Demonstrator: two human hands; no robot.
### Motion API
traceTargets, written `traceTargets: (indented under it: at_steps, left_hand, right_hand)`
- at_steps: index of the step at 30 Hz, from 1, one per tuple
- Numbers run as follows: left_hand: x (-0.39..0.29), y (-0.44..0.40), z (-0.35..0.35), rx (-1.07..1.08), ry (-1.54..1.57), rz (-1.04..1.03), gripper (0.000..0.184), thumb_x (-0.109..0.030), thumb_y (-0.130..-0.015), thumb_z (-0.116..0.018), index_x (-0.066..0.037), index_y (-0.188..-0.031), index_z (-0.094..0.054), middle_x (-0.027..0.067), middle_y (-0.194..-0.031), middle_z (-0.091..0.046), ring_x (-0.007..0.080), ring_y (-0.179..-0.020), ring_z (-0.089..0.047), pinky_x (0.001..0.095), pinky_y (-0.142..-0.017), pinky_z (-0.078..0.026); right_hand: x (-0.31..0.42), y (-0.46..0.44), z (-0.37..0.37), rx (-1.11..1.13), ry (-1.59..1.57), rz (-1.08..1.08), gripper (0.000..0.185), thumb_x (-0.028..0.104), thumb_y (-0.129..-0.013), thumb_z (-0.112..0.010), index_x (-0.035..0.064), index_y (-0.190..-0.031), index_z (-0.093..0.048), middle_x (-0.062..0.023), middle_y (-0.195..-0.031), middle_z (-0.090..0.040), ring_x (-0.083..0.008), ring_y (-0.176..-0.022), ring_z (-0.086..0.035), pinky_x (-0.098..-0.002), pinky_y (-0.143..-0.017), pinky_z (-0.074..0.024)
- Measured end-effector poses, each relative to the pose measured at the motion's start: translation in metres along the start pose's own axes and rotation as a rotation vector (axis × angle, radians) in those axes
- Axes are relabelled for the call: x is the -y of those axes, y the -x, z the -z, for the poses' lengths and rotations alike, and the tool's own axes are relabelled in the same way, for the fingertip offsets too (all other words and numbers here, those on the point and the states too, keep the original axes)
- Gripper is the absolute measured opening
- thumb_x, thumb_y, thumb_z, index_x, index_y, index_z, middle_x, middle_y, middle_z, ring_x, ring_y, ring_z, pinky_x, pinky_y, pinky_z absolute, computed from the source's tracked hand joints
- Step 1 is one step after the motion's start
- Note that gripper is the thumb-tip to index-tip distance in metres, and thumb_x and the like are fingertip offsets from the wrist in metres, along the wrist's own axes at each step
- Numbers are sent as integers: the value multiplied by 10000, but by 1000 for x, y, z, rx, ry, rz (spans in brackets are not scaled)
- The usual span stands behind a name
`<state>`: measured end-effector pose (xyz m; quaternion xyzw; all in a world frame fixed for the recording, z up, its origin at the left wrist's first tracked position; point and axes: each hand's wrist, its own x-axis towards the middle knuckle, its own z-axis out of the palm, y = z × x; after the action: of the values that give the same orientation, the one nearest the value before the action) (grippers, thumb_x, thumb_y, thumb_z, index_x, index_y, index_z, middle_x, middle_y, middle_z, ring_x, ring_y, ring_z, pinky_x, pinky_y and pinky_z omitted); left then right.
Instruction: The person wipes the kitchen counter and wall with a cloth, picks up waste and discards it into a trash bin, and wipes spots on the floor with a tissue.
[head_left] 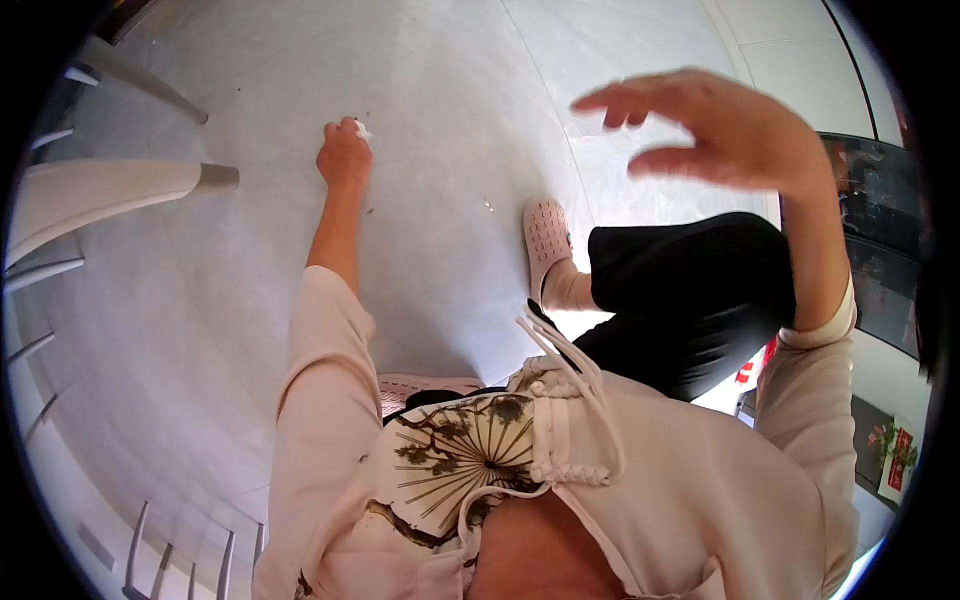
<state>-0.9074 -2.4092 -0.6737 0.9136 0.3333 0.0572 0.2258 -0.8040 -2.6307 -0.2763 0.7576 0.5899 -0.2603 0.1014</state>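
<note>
My left hand point(345, 158) is down at the grey tiled floor point(440, 120), its fingers closed round a crumpled white tissue point(363, 130). Only an edge of the tissue sticks out at the fingertips. A small dark speck point(368, 115) lies just beyond it, and another dark bit point(370, 211) is near my wrist. To the right, a few tiny whitish crumbs point(489, 206) lie on the tile. My right hand point(715, 130) hangs in the air above my bent knee point(700, 270), fingers apart, slightly blurred and holding nothing.
Pale chair legs point(120, 195) reach in from the left. My pink perforated clog point(547, 235) stands ahead; the other clog point(430, 388) is partly hidden under my shirt. A dark glass-fronted cabinet point(880, 190) lines the right side, with a flowered card point(897, 458) below it.
</note>
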Motion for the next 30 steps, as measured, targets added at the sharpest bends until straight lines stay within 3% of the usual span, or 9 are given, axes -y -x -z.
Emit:
traceTargets:
  at_steps: [5, 12, 15, 18, 20, 21, 22, 24, 30]
  left_hand:
    - [-40, 39, 2, -131, 440, -204, 129, -195, -808, -534, -146, -920, -576, 74, -933, -544, 283, -821, -576, 419, -693, -484]
    - [-99, 176, -112, 310, 367, -792, 159, -234, -861, -520, -102, -948, -544, 115, -938, -559, 262, -792, -583, 392, -636, -484]
    - [-100, 155, -91, 62, 433, -979, 87, -168, -843, -539, -91, -862, -575, 92, -786, -573, 266, -747, -577, 396, -682, -469]
    - [-81, 97, -55, 124, 560, -415, 62, -108, -753, -607, -89, -811, -596, 83, -819, -593, 265, -741, -568, 387, -629, -466]
    - [-54, 64, -42, -84, 215, -389, 39, -72, -751, -578, -85, -787, -569, 75, -773, -561, 269, -711, -560, 369, -608, -462]
    - [-52, 49, -22, 6, 549, 18, 72, -79, -777, -537, -104, -839, -563, 65, -824, -549, 268, -739, -558, 348, -621, -464]
    - [-45, 27, -4, -136, 37, -200, 93, -95, -809, -503, -121, -882, -555, 63, -917, -533, 262, -778, -567, 341, -639, -473]
    - [-51, 0, 22, -119, 34, 104, 111, -63, -805, -504, -108, -892, -558, 52, -983, -508, 270, -827, -573, 360, -680, -486]
    - [-105, -19, 26, -251, 39, 67, 151, -55, -786, -532, -83, -930, -566, 81, -909, -526, 254, -799, -571, 353, -682, -479]
  right_hand:
    - [-35, 4, 31, -143, -100, -97, 408, 219, -884, -559, 107, -1266, -468, -107, -1107, -586, -222, -959, -582, -361, -864, -474]
    - [-92, -29, -13, 88, -52, -312, 384, 242, -878, -579, 144, -1241, -506, -107, -1010, -621, -229, -939, -593, -364, -851, -487]
    - [-122, -78, -33, 72, -168, -144, 431, 312, -843, -603, 138, -1228, -518, -142, -1035, -631, -278, -947, -595, -361, -840, -464]
    - [-166, -108, -73, 144, -408, -43, 414, 243, -874, -563, 101, -1253, -480, -140, -1091, -604, -264, -999, -584, -363, -854, -468]
    - [-188, -108, -95, 261, -430, -70, 457, 287, -850, -580, 85, -1247, -479, -146, -1118, -592, -272, -1016, -573, -359, -858, -457]
    - [-196, -110, -107, 275, -419, -40, 466, 303, -835, -588, 75, -1230, -490, -142, -1108, -596, -273, -1016, -570, -361, -857, -451]
    - [-214, -122, -129, 275, -458, 48, 489, 376, -809, -607, 83, -1192, -523, -140, -1033, -627, -297, -989, -574, -376, -839, -454]
    - [-233, -149, -143, 376, -430, 155, 453, 327, -831, -585, 61, -1191, -515, -132, -1077, -606, -282, -1012, -562, -377, -847, -448]
    - [-266, -261, -197, 206, -721, 611, 431, 333, -828, -591, 48, -1148, -547, -133, -1052, -616, -280, -976, -574, -376, -836, -452]
